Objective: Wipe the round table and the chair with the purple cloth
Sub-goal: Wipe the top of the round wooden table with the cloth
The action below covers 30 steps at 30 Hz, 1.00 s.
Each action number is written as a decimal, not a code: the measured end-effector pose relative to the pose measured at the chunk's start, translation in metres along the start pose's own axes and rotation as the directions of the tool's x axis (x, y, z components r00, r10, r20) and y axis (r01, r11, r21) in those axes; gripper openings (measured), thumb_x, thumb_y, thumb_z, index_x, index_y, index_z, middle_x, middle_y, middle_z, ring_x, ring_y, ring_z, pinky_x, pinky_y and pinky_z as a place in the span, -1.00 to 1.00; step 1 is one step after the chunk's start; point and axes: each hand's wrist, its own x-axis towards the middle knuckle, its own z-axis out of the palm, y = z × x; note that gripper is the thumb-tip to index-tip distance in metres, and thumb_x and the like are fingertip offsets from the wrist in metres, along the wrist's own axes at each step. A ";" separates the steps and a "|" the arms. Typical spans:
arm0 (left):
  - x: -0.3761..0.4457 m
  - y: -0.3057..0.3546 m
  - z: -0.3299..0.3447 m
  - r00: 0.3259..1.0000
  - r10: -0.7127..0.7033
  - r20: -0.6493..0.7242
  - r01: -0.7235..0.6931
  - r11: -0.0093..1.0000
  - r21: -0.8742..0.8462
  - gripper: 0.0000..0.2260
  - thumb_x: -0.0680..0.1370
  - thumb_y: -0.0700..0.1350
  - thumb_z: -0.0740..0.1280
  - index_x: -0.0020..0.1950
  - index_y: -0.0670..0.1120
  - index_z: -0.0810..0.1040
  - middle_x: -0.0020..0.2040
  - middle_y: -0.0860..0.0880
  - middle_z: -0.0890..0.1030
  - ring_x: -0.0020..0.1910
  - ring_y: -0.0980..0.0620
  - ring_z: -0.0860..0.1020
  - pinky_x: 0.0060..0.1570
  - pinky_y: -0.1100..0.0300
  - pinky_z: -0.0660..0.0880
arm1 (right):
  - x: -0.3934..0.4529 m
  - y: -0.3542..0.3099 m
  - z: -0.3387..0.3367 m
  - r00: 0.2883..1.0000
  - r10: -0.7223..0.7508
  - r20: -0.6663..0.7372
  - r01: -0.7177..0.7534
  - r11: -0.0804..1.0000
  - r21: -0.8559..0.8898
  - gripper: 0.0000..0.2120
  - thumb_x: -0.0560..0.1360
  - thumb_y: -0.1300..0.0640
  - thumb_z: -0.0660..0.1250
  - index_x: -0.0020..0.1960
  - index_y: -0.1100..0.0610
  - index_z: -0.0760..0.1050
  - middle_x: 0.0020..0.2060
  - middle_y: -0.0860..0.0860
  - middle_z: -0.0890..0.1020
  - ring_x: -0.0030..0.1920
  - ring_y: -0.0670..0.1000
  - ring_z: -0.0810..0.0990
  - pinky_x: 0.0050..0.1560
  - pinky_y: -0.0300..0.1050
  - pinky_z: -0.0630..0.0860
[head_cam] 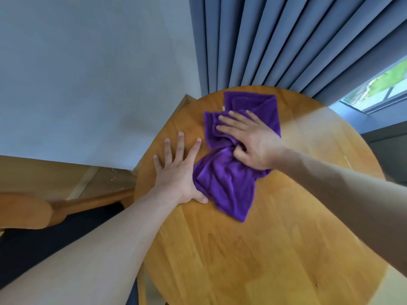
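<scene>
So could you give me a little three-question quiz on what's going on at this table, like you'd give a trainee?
1. True or false: the left hand lies flat on the bare table.
2. Which of the hands presses on the purple cloth?
3. What hangs behind the table: A) curtain, B) mirror, C) shelf?

Key: 1 true, beside the cloth. 2 the right hand, fingers spread on it. 3 A.

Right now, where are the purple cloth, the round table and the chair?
purple cloth [224, 186]: head view, lower bunched part.
round table [264, 249]: head view, bare top.
chair [24, 212]: head view, wooden part at left.
</scene>
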 end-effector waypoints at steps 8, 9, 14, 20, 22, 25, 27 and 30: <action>-0.003 -0.001 0.000 0.999 0.018 -0.034 -0.018 1.000 -0.024 0.47 0.13 0.39 0.64 0.60 0.19 -0.46 0.53 -0.01 -0.62 0.54 -0.22 -0.54 0.55 -0.40 -0.23 | 0.046 -0.086 0.029 0.683 0.678 -0.271 -0.641 0.734 0.223 -0.36 0.53 -0.05 0.13 0.60 0.04 0.21 0.63 0.02 0.17 0.64 0.13 -0.01 0.60 0.24 -0.16; -0.004 -0.001 0.000 0.999 0.018 -0.042 -0.020 0.999 -0.032 0.47 0.12 0.39 0.64 0.61 0.17 -0.44 0.55 -0.01 -0.60 0.55 -0.22 -0.53 0.55 -0.39 -0.23 | 0.048 -0.093 0.032 0.695 0.674 -0.251 -0.632 0.739 0.234 -0.34 0.54 -0.08 0.11 0.61 0.04 0.18 0.64 0.04 0.13 0.64 0.14 -0.05 0.59 0.26 -0.19; -0.007 -0.003 0.000 0.995 0.058 -0.081 -0.061 0.997 -0.041 0.43 0.16 0.45 0.58 0.63 0.15 -0.40 0.60 -0.02 -0.53 0.58 -0.22 -0.48 0.57 -0.35 -0.23 | 0.008 -0.056 0.027 0.956 0.272 -0.113 -0.269 0.962 0.039 -0.19 0.51 -0.41 0.07 0.65 -0.09 -0.01 0.65 0.01 0.02 0.64 0.11 -0.18 0.55 0.30 -0.32; -0.035 -0.025 0.026 0.973 0.025 -0.228 -0.055 0.991 -0.123 0.25 0.32 0.43 0.52 0.65 0.14 -0.33 0.68 -0.02 -0.36 0.65 -0.13 -0.33 0.61 -0.11 -0.04 | 0.019 -0.019 0.013 0.927 0.343 -0.151 -0.345 0.939 0.014 -0.21 0.50 -0.48 0.07 0.60 -0.10 0.15 0.63 -0.13 0.12 0.64 0.00 -0.07 0.59 0.21 -0.24; -0.048 -0.034 0.036 0.972 -0.034 -0.234 -0.007 0.985 -0.171 0.29 0.31 0.37 0.56 0.65 0.13 -0.35 0.68 -0.03 -0.35 0.66 -0.08 -0.30 0.59 -0.06 0.07 | 0.045 -0.046 0.022 0.782 0.564 -0.264 -0.546 0.825 0.147 -0.30 0.55 -0.36 0.10 0.59 -0.04 0.21 0.62 -0.08 0.16 0.64 0.05 -0.03 0.59 0.24 -0.21; -0.055 -0.043 0.040 0.971 -0.054 -0.231 0.010 0.982 -0.189 0.35 0.28 0.34 0.59 0.65 0.02 -0.37 0.69 -0.05 -0.31 0.67 -0.03 -0.28 0.58 0.02 0.05 | 0.081 -0.108 0.038 0.577 0.775 -0.260 -0.706 0.633 0.319 -0.31 0.55 -0.25 0.12 0.60 0.04 0.20 0.64 0.04 0.13 0.64 0.15 -0.06 0.56 0.35 -0.20; -0.055 -0.043 0.041 0.968 -0.063 -0.243 0.013 0.979 -0.203 0.37 0.27 0.35 0.59 0.66 -0.06 -0.35 0.70 -0.06 -0.26 0.67 -0.01 -0.25 0.58 0.07 -0.01 | 0.083 -0.143 0.050 0.662 0.706 -0.251 -0.657 0.708 0.259 -0.29 0.54 -0.28 0.11 0.60 0.04 0.18 0.64 0.08 0.12 0.63 0.20 -0.08 0.55 0.36 -0.27; -0.059 -0.043 0.044 0.963 -0.068 -0.262 -0.001 0.967 -0.256 0.33 0.30 0.32 0.59 0.69 -0.05 -0.29 0.72 -0.06 -0.17 0.68 0.01 -0.18 0.60 0.07 -0.01 | 0.055 -0.158 0.063 0.867 0.452 -0.209 -0.428 0.891 0.148 -0.36 0.58 -0.25 0.11 0.58 0.02 0.20 0.63 0.04 0.16 0.64 0.15 -0.07 0.57 0.28 -0.28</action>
